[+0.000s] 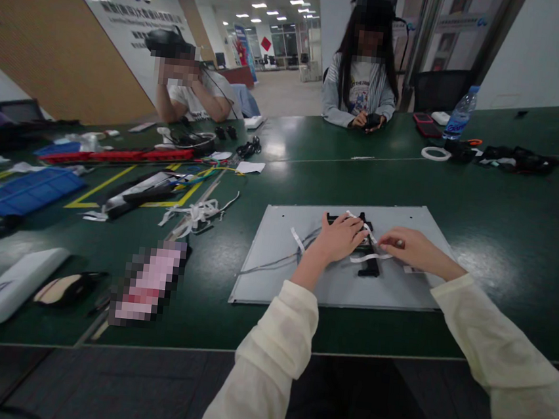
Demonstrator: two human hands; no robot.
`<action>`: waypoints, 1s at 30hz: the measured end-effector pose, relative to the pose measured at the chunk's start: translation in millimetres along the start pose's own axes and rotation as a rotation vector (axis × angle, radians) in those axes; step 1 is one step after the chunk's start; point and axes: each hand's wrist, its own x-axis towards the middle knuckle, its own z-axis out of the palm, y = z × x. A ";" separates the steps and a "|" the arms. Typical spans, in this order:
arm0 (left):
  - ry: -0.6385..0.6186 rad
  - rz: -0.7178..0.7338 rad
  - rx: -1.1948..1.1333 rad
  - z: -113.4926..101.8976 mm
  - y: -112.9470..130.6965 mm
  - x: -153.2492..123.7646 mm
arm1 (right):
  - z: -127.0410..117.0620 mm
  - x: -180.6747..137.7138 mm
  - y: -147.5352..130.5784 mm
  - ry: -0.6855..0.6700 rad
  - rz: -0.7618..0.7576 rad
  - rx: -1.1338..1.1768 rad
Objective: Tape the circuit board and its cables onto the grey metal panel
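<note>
A flat grey panel [400,293] lies on the green table [506,211] in front of me. A black bracket-like part [369,265] with grey wires [274,262] and white tape strips [298,239] sits on its middle. My left hand [338,238] rests palm down on the black part, fingers curled over it. My right hand [407,247] is just to its right, fingers pinched on a white tape strip [371,258] that runs across the black part.
Two people sit across the table; one holds a dark object. A water bottle [461,113], a tape roll [436,153] and black gear lie at the back right. Blue trays [24,190], a red bar [117,154], tape scraps and a white case [5,288] crowd the left.
</note>
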 end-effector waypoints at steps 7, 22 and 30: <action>0.003 -0.024 -0.032 0.9 0.7 0.3 | -0.5 -7.4 -5.6 -0.073 -0.029 0.048; 0.098 -0.040 0.018 2.5 5.3 -4.5 | 0.9 -5.4 -5.9 -0.089 -0.026 0.095; 0.265 0.054 -0.252 -7.7 13.7 2.6 | -2.0 -7.8 -15.6 -0.140 0.149 0.446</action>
